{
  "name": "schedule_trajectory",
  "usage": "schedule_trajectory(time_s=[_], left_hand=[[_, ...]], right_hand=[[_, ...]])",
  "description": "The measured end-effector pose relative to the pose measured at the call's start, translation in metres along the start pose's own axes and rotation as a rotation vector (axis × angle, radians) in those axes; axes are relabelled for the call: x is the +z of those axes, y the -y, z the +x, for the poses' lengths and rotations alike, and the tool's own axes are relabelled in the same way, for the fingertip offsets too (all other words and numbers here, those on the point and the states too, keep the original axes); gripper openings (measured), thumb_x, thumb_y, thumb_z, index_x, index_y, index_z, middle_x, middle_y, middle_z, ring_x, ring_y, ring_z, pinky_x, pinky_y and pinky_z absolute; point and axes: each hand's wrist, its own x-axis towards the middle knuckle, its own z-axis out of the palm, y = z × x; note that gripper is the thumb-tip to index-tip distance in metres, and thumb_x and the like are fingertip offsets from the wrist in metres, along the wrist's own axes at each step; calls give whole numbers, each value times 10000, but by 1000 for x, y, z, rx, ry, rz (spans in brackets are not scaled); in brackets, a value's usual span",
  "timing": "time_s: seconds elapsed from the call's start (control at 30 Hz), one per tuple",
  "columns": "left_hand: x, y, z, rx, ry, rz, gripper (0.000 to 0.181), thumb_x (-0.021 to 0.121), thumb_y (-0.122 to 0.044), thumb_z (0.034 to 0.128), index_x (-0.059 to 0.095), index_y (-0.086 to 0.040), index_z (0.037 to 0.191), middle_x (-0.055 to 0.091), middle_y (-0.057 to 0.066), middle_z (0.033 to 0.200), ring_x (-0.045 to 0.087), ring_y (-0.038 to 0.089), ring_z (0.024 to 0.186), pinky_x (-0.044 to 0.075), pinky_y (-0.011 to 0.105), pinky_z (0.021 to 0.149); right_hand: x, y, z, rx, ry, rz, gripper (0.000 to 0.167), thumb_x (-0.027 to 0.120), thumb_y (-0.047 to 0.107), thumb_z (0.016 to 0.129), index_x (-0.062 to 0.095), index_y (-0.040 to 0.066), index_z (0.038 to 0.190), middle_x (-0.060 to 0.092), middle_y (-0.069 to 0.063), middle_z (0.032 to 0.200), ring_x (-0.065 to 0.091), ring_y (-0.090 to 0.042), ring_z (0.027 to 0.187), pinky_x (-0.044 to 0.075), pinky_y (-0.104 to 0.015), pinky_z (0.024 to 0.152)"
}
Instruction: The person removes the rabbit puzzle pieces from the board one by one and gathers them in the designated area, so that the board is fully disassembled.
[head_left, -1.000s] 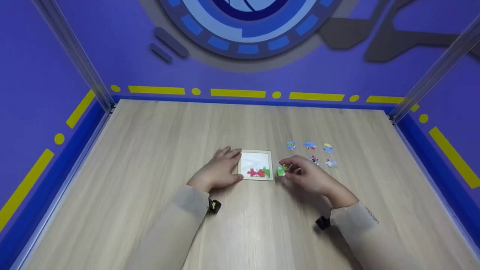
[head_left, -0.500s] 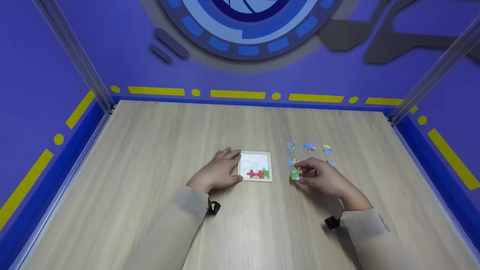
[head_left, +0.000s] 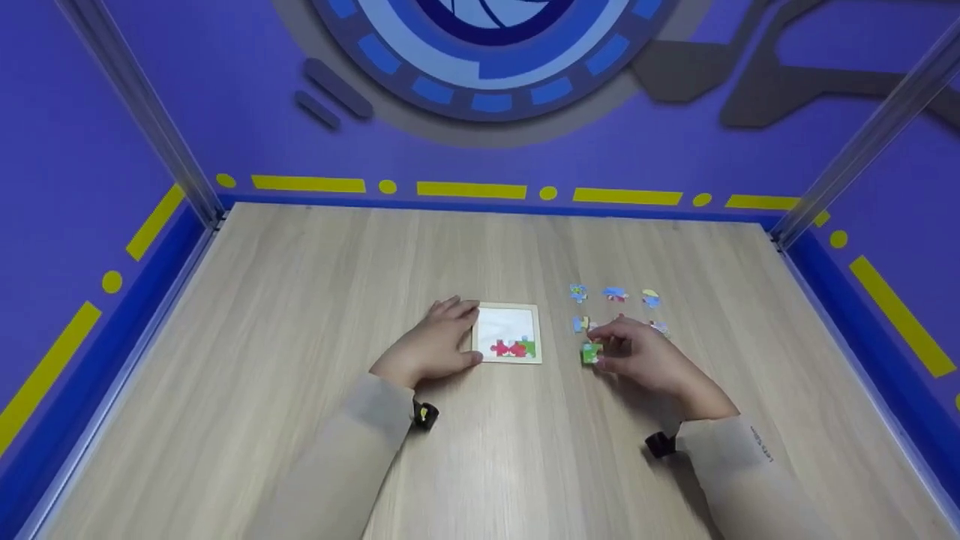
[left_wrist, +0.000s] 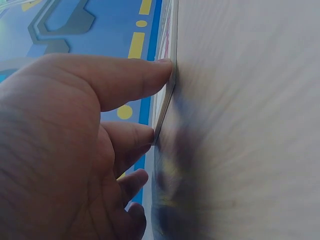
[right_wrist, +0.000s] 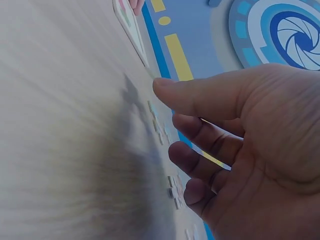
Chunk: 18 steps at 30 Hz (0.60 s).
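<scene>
A small square puzzle tray [head_left: 538, 322] with a light wooden rim lies on the table. Red and green puzzle pieces [head_left: 509, 349] sit along the bottom of its white inside. At the tray's left side, my left hand [head_left: 429, 341] touches the edge with thumb and fingers extended and spread apart. The left wrist view shows the thumb tip [left_wrist: 164, 67] against the rim. Right of the tray, my right hand [head_left: 651, 360] pinches a green puzzle piece [head_left: 589, 353] at its fingertips. The thumb [right_wrist: 190, 95] hides that grip in the right wrist view.
Loose puzzle pieces lie in rows right of the tray, including a blue one [head_left: 577, 292], a blue-and-red one [head_left: 615, 293] and a yellow-and-blue one [head_left: 651, 298]. The right hand partly covers the nearer row. Purple walls [head_left: 487, 165] stand around the wooden table [head_left: 300, 255].
Over the first half second, my right hand moved rightward, away from the tray, with the green puzzle piece; it has stayed about there since. The left hand keeps its place at the tray.
</scene>
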Motion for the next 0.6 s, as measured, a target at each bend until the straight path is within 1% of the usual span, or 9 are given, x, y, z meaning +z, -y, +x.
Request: schedule_trajectory(time_s=[0.03, 0.07, 0.1, 0.17, 0.23, 0.3, 0.4, 0.5, 0.6], left_hand=[[0, 0, 0, 0, 0, 0, 826, 721, -363, 1077, 395, 14, 1735, 324, 108, 1877, 172, 385, 1789, 67, 528, 1494], [0, 1, 0, 1, 1, 1, 827, 721, -364, 1077, 393, 14, 1735, 322, 110, 1877, 171, 387, 1789, 67, 529, 1494], [0, 1, 0, 0, 1, 1, 826, 719, -365, 1077, 392, 13, 1736, 322, 110, 1877, 170, 387, 1789, 68, 528, 1494], [0, 1, 1, -2, 4, 1, 828, 718, -367, 1077, 391, 10, 1737, 318, 106, 1879, 166, 386, 1790, 68, 528, 1494], [0, 1, 1, -4, 5, 4, 829, 718, -371, 1078, 389, 5, 1740, 313, 100, 1882, 162, 383, 1791, 69, 526, 1494], [0, 1, 0, -6, 6, 1, 827, 718, -370, 1078, 390, -2, 1742, 311, 87, 1884, 158, 373, 1794, 69, 522, 1495], [-1, 1, 0, -8, 9, -1, 828, 717, -375, 1081, 385, -10, 1746, 304, 73, 1888, 149, 359, 1798, 67, 515, 1496], [0, 2, 1, -8, 13, -5, 831, 714, -378, 1083, 379, -11, 1749, 300, 70, 1890, 142, 353, 1800, 63, 511, 1496], [0, 2, 1, -10, 15, -4, 834, 714, -382, 1084, 376, -10, 1750, 297, 69, 1891, 140, 354, 1800, 62, 511, 1496]], right_hand=[[1, 0, 0, -6, 3, -7, 406, 830, 72, 1004, 779, 77, 1407, 781, -131, 1379, 559, -478, 1535, 421, -624, 1328], [1, 0, 1, -8, 3, -11, 405, 833, 71, 1002, 783, 82, 1404, 784, -110, 1360, 611, -416, 1469, 457, -542, 1301], [2, 0, 1, -14, 9, -19, 405, 835, 77, 1002, 784, 83, 1404, 783, -97, 1343, 646, -359, 1373, 494, -461, 1244], [3, 0, 1, -20, 18, -37, 404, 841, 88, 1001, 789, 87, 1401, 780, -75, 1310, 638, -260, 1216, 518, -343, 1124], [3, 0, 1, -22, 19, -55, 393, 849, 105, 1000, 797, 93, 1389, 779, -64, 1304, 620, -205, 1187, 503, -274, 1074], [3, 0, 1, -20, 33, -52, 398, 851, 103, 997, 797, 89, 1391, 772, -74, 1298, 591, -211, 1120, 499, -265, 998], [4, -1, 1, -21, 43, -55, 401, 850, 103, 1000, 796, 94, 1397, 765, -78, 1300, 571, -217, 1101, 492, -279, 960], [5, -1, 2, -22, 49, -58, 419, 848, 98, 1002, 786, 103, 1417, 766, -75, 1327, 556, -222, 1096, 489, -302, 962], [5, 0, 1, -18, 47, -63, 436, 849, 97, 1003, 773, 109, 1432, 769, -72, 1345, 553, -216, 1099, 488, -301, 961]])
